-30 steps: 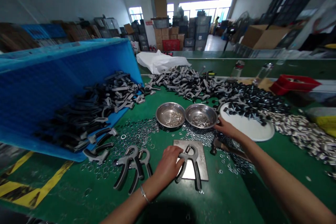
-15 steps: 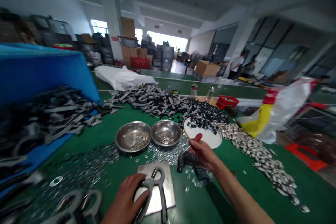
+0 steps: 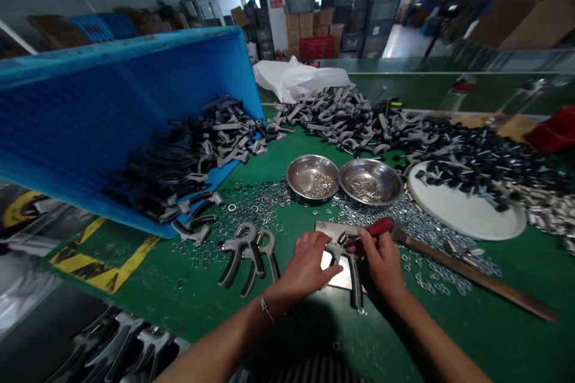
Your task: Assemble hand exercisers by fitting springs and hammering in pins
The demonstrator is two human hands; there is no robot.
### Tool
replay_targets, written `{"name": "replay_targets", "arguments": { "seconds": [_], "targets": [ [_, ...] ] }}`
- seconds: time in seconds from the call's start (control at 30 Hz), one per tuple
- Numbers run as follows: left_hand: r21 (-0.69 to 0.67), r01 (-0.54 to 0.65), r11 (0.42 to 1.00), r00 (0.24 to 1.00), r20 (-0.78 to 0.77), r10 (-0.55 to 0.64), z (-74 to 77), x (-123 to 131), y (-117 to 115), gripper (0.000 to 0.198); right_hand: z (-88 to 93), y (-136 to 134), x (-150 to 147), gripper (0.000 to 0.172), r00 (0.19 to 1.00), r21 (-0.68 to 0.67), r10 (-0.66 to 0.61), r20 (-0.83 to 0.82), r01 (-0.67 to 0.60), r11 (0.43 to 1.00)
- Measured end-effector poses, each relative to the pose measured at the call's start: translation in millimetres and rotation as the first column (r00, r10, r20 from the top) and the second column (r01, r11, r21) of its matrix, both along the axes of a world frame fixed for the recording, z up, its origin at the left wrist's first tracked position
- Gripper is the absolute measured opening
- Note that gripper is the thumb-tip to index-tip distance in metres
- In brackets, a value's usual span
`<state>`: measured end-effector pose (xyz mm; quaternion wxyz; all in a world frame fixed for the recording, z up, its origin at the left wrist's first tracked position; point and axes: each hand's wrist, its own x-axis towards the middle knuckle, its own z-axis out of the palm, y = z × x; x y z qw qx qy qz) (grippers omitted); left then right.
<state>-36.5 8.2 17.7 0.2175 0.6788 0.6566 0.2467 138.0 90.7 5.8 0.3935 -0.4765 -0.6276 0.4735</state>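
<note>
A grey and black hand grip strengthener point(image 3: 354, 281) lies on a small metal plate point(image 3: 327, 227). My left hand point(image 3: 309, 260) is closed on its left side, pressing it against the plate. My right hand point(image 3: 381, 257) grips a screwdriver by its red handle point(image 3: 380, 227); the shaft points left at the spring end of the grip strengthener, and the fingers partly hide the tip. A hammer point(image 3: 467, 272) with a wooden handle lies to the right of my right hand. Two other grip strengtheners point(image 3: 245, 245) rest left of my left hand.
Steel bowls of small metal parts, the left bowl point(image 3: 299, 182) and the right bowl point(image 3: 390, 188), stand beyond the plate amid loose washers point(image 3: 269, 197). A white plate point(image 3: 476, 224) holds black-headed bolts. A tipped blue crate point(image 3: 135, 78) spills handle parts at left.
The view has swung left. My right hand has brought the screwdriver from beside the hammer over to the grip strengthener. My left hand still holds the grip strengthener on the plate.
</note>
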Motion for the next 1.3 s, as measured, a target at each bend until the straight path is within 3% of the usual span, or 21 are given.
{"name": "replay_targets", "arguments": {
  "seconds": [0.2,0.33,0.43,0.53,0.6,0.67,0.77,0.97,1.03,1.1,1.2,1.3],
  "targets": [
    [-0.034,-0.009,0.999,1.000,0.015,0.009,0.0,-1,4,0.051,0.2,0,3,0.030,1.000,-0.034,0.006,0.028,-0.005,0.999],
    [-0.034,-0.019,0.999,1.000,0.009,0.019,-1.8,1,1,0.053,-0.3,-5,5,0.030,0.981,0.089,0.007,0.193,-0.025,0.996],
    [-0.020,-0.060,0.998,0.998,-0.010,0.060,-4.3,5,-4,0.053,6.3,-8,2,0.034,0.909,0.215,0.055,0.413,-0.156,0.964],
    [-0.010,-0.089,0.996,0.995,-0.035,0.089,-5.0,10,-8,0.052,21.3,2,-9,0.030,0.829,0.197,0.174,0.532,-0.320,0.927],
    [-0.022,-0.096,0.995,0.994,-0.046,0.095,-4.0,11,-9,0.053,31.4,15,-15,0.027,0.849,0.102,0.293,0.440,-0.371,0.923],
    [-0.041,-0.100,0.994,0.994,-0.047,0.098,-2.6,12,-8,0.053,37.7,31,-16,0.031,0.903,-0.074,0.390,0.181,-0.383,0.921],
    [-0.054,-0.094,0.994,0.995,-0.037,0.092,-1.9,10,-7,0.053,38.0,47,-7,0.042,0.929,-0.265,0.350,-0.122,-0.370,0.890],
    [-0.050,-0.105,0.993,0.994,-0.021,0.104,-6.9,10,-6,0.053,32.3,45,16,0.042,0.949,-0.308,0.269,-0.164,-0.308,0.900],
    [-0.051,-0.115,0.992,0.993,-0.028,0.114,-8.4,13,-9,0.054,30.0,47,24,0.041,0.956,-0.304,0.284,-0.072,-0.292,0.907],
    [-0.054,-0.123,0.991,0.992,-0.040,0.121,-7.9,15,-13,0.056,24.8,53,34,0.038,0.937,-0.279,0.318,0.143,-0.270,0.921],
    [-0.054,-0.092,0.994,0.995,-0.039,0.090,0.9,9,-11,0.059,18.8,70,51,0.033,0.757,-0.165,0.369,0.538,-0.335,0.928],
    [-0.004,0.010,1.000,0.998,-0.063,-0.010,21.6,-18,14,0.044,33.7,89,48,0.029,0.649,0.080,0.210,0.731,-0.387,0.919]
  ]
}}
